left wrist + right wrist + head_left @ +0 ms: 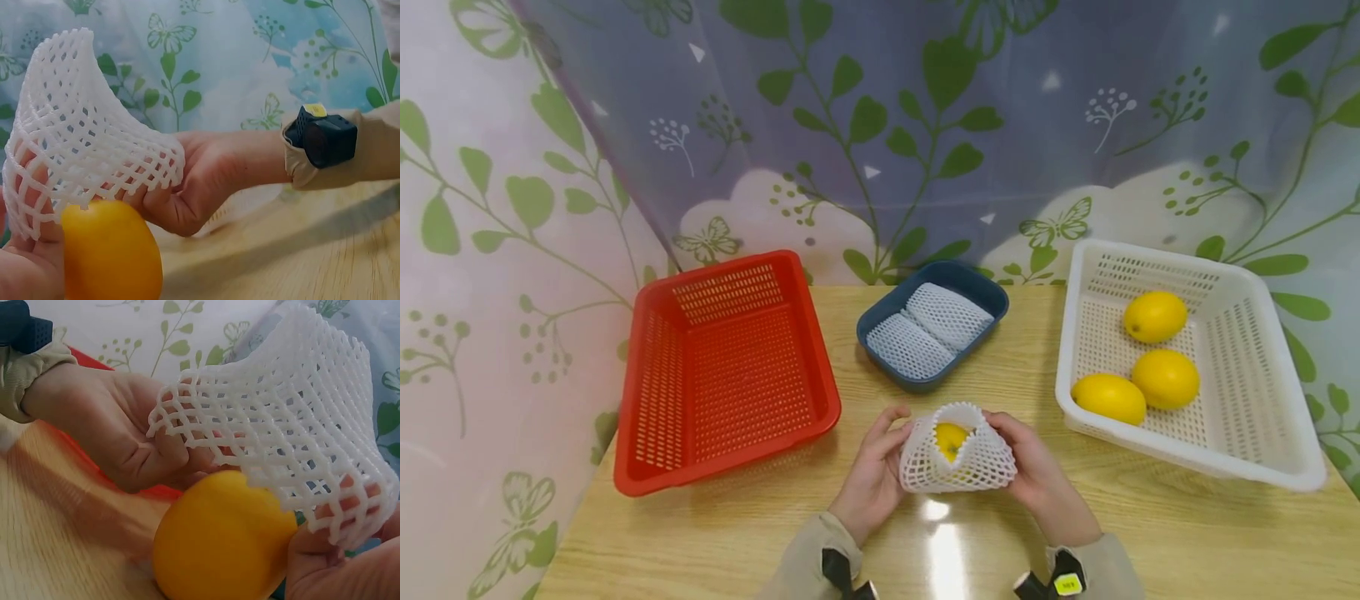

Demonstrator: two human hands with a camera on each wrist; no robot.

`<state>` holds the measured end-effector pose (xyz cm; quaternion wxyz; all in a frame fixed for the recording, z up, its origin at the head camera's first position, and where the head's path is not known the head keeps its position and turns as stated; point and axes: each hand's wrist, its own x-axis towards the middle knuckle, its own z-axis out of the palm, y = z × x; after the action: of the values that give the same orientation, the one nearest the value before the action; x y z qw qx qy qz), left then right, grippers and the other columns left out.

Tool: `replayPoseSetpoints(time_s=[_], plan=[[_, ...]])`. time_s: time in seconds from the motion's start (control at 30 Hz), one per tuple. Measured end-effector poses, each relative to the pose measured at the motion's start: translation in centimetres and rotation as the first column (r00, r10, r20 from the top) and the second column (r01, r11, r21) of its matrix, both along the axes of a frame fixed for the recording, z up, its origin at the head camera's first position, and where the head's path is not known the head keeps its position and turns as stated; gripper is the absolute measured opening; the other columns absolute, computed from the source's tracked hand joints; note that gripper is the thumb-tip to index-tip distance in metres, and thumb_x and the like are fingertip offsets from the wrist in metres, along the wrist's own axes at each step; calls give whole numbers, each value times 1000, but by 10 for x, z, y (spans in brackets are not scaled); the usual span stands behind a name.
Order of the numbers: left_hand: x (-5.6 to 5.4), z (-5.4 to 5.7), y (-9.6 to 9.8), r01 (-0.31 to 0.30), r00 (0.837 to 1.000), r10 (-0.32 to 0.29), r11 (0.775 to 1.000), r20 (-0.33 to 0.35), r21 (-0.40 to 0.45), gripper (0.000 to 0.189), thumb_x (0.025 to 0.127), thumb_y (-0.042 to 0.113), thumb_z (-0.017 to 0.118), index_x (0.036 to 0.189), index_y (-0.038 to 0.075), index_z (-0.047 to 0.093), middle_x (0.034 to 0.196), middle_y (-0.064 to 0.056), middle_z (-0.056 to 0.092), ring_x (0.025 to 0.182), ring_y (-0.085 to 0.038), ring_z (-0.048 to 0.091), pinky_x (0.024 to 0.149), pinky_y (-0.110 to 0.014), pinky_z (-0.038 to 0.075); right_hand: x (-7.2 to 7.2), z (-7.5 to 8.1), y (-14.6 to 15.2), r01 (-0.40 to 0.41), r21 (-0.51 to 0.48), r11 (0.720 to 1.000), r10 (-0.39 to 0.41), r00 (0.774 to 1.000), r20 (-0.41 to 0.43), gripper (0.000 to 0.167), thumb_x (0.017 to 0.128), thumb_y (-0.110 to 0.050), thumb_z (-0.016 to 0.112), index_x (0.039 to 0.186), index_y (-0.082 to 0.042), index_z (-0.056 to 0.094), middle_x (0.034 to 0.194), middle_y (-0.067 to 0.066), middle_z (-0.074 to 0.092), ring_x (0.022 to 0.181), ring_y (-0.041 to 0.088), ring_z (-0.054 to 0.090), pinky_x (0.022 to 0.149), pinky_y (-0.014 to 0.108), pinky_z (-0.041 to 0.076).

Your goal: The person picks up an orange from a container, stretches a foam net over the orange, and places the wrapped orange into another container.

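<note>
Your left hand [877, 471] and your right hand [1041, 475] held a white foam net [992, 471] stretched between them, just above the table [1037, 325]. The fingers of both hands were curled in around opposite sides of the net, with some of them behind its mesh, and each hand gripped its side. The net's upper edge stood raised, and through the gap in it you could see a yellow lemon [951, 439]. From the wrist views, the lemon sat at the net's lower edge, most of it below the mesh; you couldn't tell whether its underside touched the table.

Beyond your hands stood a blue tray [919, 386] with two flattened nets [950, 315] side by side in it. A red basket [748, 379] was on your left, and on your right a white basket [1262, 375] held three lemons [1165, 379], two of them close together near its front. A leaf-patterned cloth [887, 125] hung behind.
</note>
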<state>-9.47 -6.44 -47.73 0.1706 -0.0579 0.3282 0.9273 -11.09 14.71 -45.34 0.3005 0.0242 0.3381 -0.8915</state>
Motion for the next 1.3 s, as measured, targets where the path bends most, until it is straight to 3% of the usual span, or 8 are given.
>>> replayPoseSetpoints(time_s=[0.23,0.43,0.6,0.73,0.87,1.0,1.2,1.3], plan=[[-6,-20,0,-57,998,56,994,-13,-94,15,103,5,44,109,16,51,96,-1,62,85,-11,61,74,-24,50,-5,-15,1,83,146,986,-93,994,64,33,106,-13,34,96,-9,66,96,0,61,86,9,58,79,21,51],[-10,-34,1,-79,997,81,976,5,-201,12,100,4,50,110,12,51,101,-5,57,88,-13,60,78,-24,50,-9,-35,0,72,235,969,-70,997,-19,32,107,-12,34,97,-9,65,92,-1,62,84,7,58,76,20,51],[-12,-38,3,-103,995,100,932,-28,-347,16,99,4,51,115,3,50,105,-8,56,95,-17,59,83,-27,50,-9,-45,-5,163,477,863,-126,986,-107,27,104,-8,38,109,3,62,96,0,63,89,8,58,80,22,51],[-12,-40,5,-169,983,104,832,-151,-528,15,99,2,50,114,-1,52,104,-8,59,96,-17,57,83,-27,47,-9,-45,-12,237,650,722,-157,971,-180,29,103,-9,42,116,12,55,98,5,62,89,12,56,77,24,49],[-11,-43,7,-275,944,50,666,-327,-694,11,100,0,50,109,1,56,102,-6,59,97,-18,54,86,-26,43,-8,-43,-18,298,750,590,-142,953,-267,24,101,-7,45,111,11,57,96,10,63,81,14,57,70,25,49],[-9,-44,9,-339,906,-17,570,-424,-748,13,100,-3,49,105,5,58,103,-6,60,100,-16,55,88,-24,44,-6,-43,-22,350,802,483,-108,933,-342,21,101,-6,48,107,9,61,90,11,65,75,14,56,66,26,47],[-6,-45,9,-427,861,-59,458,-506,-780,15,98,-3,51,102,8,60,101,-4,58,75,-11,50,65,-20,45,-5,-42,-24,374,817,439,-98,924,-370,21,101,-7,49,108,9,61,88,11,64,74,15,55,65,26,46],[-6,-45,8,-472,835,-78,405,-545,-783,15,97,-4,53,102,9,60,103,-3,55,83,-12,54,71,-23,50,-4,-41,-24,376,818,435,-105,923,-369,21,101,-5,48,108,9,61,90,12,65,75,15,55,67,27,46]])
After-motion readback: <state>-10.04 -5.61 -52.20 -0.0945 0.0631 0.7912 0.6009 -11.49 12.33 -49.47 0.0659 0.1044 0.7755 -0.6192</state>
